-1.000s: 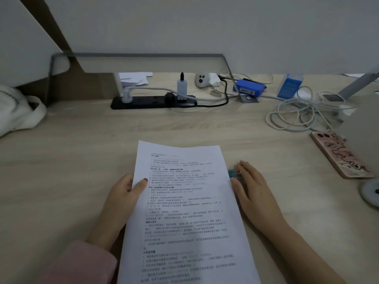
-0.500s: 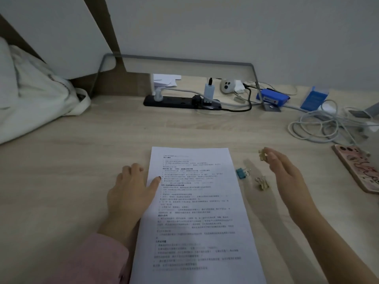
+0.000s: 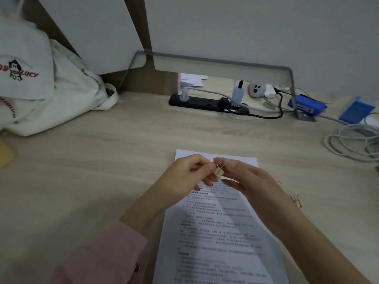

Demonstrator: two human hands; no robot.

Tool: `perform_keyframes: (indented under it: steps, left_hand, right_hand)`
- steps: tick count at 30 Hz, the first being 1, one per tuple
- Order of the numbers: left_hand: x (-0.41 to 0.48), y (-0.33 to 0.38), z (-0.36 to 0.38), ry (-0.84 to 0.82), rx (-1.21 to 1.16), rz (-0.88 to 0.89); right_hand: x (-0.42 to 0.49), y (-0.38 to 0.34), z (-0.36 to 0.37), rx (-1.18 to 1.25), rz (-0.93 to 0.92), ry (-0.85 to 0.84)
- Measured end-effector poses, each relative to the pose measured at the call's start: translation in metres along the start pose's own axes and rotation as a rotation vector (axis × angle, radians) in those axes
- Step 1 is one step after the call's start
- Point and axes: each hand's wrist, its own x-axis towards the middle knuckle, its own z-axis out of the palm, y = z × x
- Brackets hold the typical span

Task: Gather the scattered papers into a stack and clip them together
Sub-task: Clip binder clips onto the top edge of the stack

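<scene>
A stack of printed white papers [image 3: 217, 232] lies flat on the wooden desk [image 3: 102, 171] in front of me. Above its top edge both hands meet around a small gold binder clip [image 3: 218, 171]. My left hand [image 3: 190, 173] pinches the clip between thumb and fingertips. My right hand [image 3: 244, 179] holds the clip's wire handles from the other side, fingers curled. Another gold binder clip [image 3: 297, 201] lies on the desk to the right of the papers.
A black power strip [image 3: 207, 102] with plugs and cables runs along the back. A white tote bag [image 3: 41, 89] sits at the left, coiled white cables [image 3: 352, 144] and blue boxes [image 3: 307, 106] at the right. A yellow object [image 3: 5, 152] lies at the left edge.
My right hand picked a gold clip off the desk and brought it over the papers' top. My left hand left the paper and rose to meet it. The view shifted left.
</scene>
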Motion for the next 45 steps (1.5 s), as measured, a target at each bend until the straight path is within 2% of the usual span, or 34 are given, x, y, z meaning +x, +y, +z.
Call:
perform_keyframes:
  steps: [4,8,14,16,19,21,25,31,37,40,45]
  left_hand:
    - [0.007,-0.008,-0.009,0.007,0.036,0.052]
    - [0.018,-0.013,-0.016,-0.004,0.132,0.079]
    - [0.036,-0.023,-0.026,-0.083,0.186,0.004]
    - [0.045,-0.027,-0.032,-0.086,0.306,0.014]
    - [0.062,-0.037,-0.047,0.049,0.593,0.079]
    - [0.072,-0.042,-0.057,0.078,0.71,0.076]
    - [0.087,-0.046,-0.066,-0.11,0.787,-0.034]
    - [0.104,-0.043,-0.068,-0.225,0.719,-0.146]
    - [0.108,-0.044,-0.069,-0.251,0.598,-0.194]
    - [0.102,-0.046,-0.073,-0.195,0.404,-0.255]
    - [0.079,-0.057,-0.074,0.094,-0.026,-0.32]
  right_hand:
    - [0.018,-0.005,-0.002,-0.077,0.042,0.06]
    - [0.04,-0.007,-0.004,-0.192,0.11,-0.033]
    - [0.068,-0.004,-0.009,-0.377,0.148,-0.165]
    - [0.074,0.002,-0.009,-0.388,0.165,-0.161]
    - [0.08,0.012,-0.01,-0.399,0.187,-0.153]
    - [0.083,0.018,-0.011,-0.401,0.194,-0.161]
    - [0.086,0.023,-0.013,-0.396,0.201,-0.181]
    - [0.089,0.027,-0.013,-0.394,0.203,-0.175]
    - [0.089,0.029,-0.012,-0.383,0.192,-0.165]
    - [0.089,0.029,-0.011,-0.378,0.183,-0.156]
    - [0.088,0.03,-0.011,-0.363,0.168,-0.141]
